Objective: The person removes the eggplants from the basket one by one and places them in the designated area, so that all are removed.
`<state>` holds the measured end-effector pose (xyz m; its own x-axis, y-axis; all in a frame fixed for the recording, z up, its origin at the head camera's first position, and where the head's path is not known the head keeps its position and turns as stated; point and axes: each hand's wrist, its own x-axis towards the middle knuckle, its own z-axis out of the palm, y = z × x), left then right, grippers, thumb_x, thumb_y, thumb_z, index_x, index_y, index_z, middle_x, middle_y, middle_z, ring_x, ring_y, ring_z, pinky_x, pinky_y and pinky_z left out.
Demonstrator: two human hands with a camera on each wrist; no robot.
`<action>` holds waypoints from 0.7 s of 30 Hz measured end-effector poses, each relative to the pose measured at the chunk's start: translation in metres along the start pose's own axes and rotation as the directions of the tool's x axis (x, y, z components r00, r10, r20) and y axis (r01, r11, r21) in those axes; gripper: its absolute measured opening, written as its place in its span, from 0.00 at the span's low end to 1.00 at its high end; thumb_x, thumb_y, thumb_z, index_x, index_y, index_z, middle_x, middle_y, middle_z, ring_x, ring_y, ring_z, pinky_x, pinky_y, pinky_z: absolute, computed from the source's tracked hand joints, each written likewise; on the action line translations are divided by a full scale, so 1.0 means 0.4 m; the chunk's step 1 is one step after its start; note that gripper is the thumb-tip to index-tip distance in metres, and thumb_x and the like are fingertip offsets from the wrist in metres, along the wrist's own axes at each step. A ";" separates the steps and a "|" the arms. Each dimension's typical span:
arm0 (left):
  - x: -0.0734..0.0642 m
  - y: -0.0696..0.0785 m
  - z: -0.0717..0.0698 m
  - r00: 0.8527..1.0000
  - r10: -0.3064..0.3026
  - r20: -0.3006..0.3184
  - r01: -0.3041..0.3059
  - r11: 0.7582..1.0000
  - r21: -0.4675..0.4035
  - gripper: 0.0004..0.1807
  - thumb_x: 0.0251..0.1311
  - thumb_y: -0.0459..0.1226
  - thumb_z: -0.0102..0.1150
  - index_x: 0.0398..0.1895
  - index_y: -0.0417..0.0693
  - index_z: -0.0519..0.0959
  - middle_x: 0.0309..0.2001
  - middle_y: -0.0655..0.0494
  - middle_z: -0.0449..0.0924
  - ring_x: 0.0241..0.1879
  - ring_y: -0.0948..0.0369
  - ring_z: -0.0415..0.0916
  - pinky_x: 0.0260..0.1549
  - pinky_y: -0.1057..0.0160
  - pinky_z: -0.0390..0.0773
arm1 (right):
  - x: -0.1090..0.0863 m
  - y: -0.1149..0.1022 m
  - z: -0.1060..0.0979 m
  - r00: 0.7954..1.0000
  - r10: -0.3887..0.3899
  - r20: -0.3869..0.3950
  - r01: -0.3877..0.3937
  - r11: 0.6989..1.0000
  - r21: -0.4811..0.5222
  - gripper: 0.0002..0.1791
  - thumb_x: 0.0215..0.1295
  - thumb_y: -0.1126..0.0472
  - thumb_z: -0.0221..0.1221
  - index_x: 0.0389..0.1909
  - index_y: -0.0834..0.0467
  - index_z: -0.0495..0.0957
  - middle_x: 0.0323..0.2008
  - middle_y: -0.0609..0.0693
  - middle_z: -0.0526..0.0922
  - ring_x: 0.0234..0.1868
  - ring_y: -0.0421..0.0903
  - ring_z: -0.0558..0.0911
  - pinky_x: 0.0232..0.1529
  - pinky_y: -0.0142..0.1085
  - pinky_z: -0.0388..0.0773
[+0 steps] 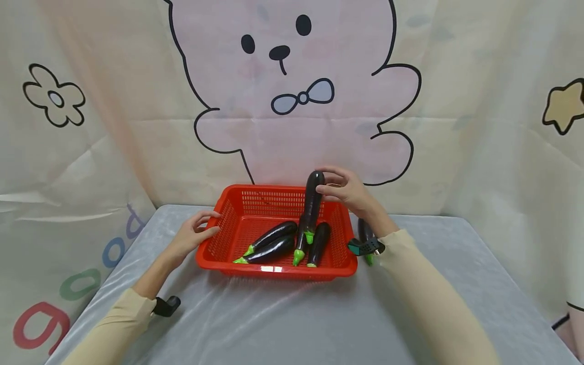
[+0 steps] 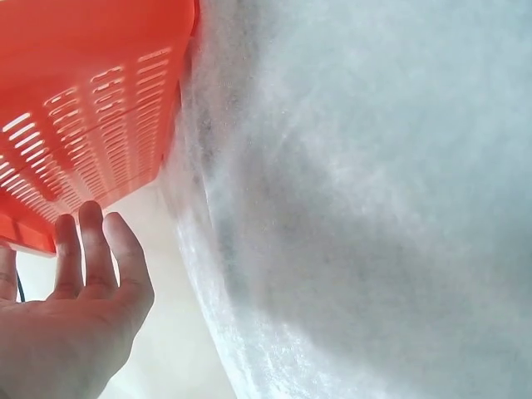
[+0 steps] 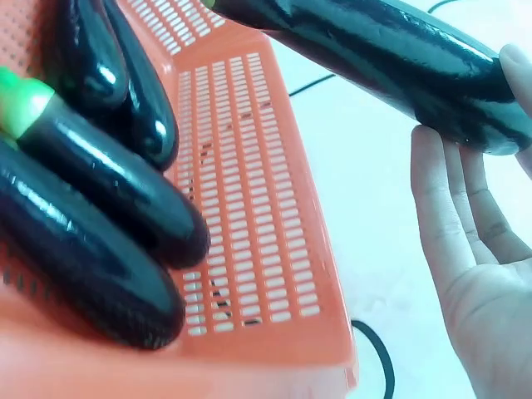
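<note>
My right hand (image 1: 345, 191) pinches a long dark purple eggplant (image 1: 314, 198) by its rounded end, above the right part of a red plastic basket (image 1: 219, 263). Its green stem end points down. In the right wrist view the thumb and fingertips lie on opposite sides of that eggplant (image 3: 391, 62). Several other eggplants (image 1: 274, 249) lie inside the basket, most with their green ends toward the front. At the basket's left rim is my left hand (image 1: 190, 236), fingers loosely bent; the left wrist view has them beside the slotted wall (image 2: 108, 125), holding nothing.
One more eggplant (image 1: 365, 230) lies on the table right of the basket, partly hidden by my right wrist. A grey-white cloth (image 1: 283, 324) covers the table. Behind stands a curtain (image 1: 292, 137) with a cartoon bear. Dark wristbands (image 1: 365, 247) sit on both wrists.
</note>
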<state>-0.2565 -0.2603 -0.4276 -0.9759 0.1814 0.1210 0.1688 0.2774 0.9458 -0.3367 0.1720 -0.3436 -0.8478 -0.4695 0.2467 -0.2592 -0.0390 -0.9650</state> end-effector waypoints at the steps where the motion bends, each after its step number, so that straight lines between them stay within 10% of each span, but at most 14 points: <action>1: -0.001 -0.001 0.000 1.000 0.003 -0.003 -0.003 1.000 0.001 0.22 0.71 0.35 0.62 0.65 0.40 0.71 0.64 0.35 0.70 0.54 0.39 0.74 0.42 0.60 0.81 | -0.005 -0.002 -0.005 1.000 0.001 0.000 -0.001 1.000 0.003 0.29 0.67 0.68 0.66 0.69 0.57 0.73 0.54 0.64 0.78 0.50 0.57 0.83 0.52 0.50 0.80; 21: -0.008 -0.022 0.008 0.999 0.029 -0.027 -0.031 0.996 -0.086 0.24 0.72 0.37 0.60 0.67 0.38 0.70 0.61 0.33 0.72 0.56 0.40 0.73 0.43 0.62 0.82 | -0.105 -0.033 -0.110 0.998 -0.032 -0.060 0.031 0.999 -0.016 0.27 0.69 0.72 0.62 0.68 0.59 0.73 0.53 0.61 0.81 0.50 0.55 0.84 0.49 0.46 0.82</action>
<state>-0.2546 -0.2603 -0.4373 -0.9740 0.1639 0.1567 0.1869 0.1893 0.9640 -0.3182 0.2310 -0.3374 -0.8656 -0.4138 0.2820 -0.2925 -0.0393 -0.9555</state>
